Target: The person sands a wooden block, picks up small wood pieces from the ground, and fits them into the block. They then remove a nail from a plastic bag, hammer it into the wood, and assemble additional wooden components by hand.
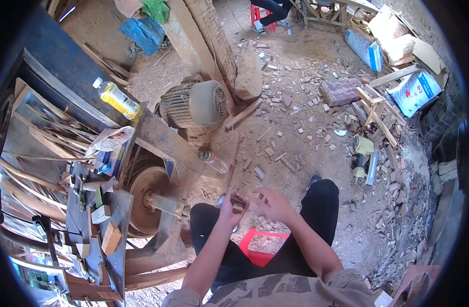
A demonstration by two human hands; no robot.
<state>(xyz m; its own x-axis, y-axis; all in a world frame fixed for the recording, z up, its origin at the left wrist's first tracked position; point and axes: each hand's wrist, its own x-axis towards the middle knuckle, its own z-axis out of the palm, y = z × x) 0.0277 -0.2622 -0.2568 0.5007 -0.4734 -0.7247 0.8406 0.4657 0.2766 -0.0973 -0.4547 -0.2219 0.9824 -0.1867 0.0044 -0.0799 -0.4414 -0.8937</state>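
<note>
My left hand (231,211) is closed around small brown wooden blocks (237,206), held in front of my knees. Close by on the right is my right hand (276,205), its fingers curled inward. A small brown piece (262,198) seems to lie at those fingers, too small to make out fully. The two hands nearly meet at the fingertips. Below them, between my legs, shows a red plastic stool (255,256).
At left stands a machine with a round wheel (148,199) and a metal table (119,215) holding wood blocks. A dusty motor (193,104), a spray can (212,161) and a yellow bottle (118,100) are near. Wood scraps litter the floor. Another person's leg (275,14) is behind.
</note>
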